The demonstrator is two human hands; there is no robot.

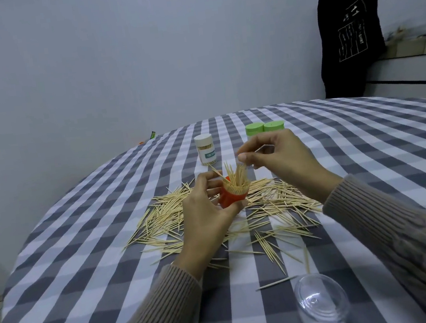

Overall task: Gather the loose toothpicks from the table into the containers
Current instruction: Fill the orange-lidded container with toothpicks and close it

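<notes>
The left hand [207, 210] is gripping an orange toothpick container [231, 198] just above the table, fingers and thumb curled round its body, and the container is standing roughly upright and bristling with a packed bundle of toothpicks [236, 180] that are fanning out of its open top. The right hand [274, 158] is hovering just beside and above that bundle, its thumb and forefinger pinching what looks like a thin toothpick near the bundle's tips, while the other fingers are curling loosely. Loose toothpicks [272, 207] are lying scattered in a wide heap across the grey-and-white checked tablecloth [84, 259], spreading out on both sides of the held container and toward the near edge. Farther back, a white-lidded toothpick jar [205, 150] is standing upright, and two green-lidded containers [264, 128] are standing side by side, touching, just behind the right hand. Near the front edge a clear plastic lid [321, 301] is resting on the cloth with a single toothpick just beyond it. A person in a dark sweatshirt [347, 35] is standing well apart by the far wall.
</notes>
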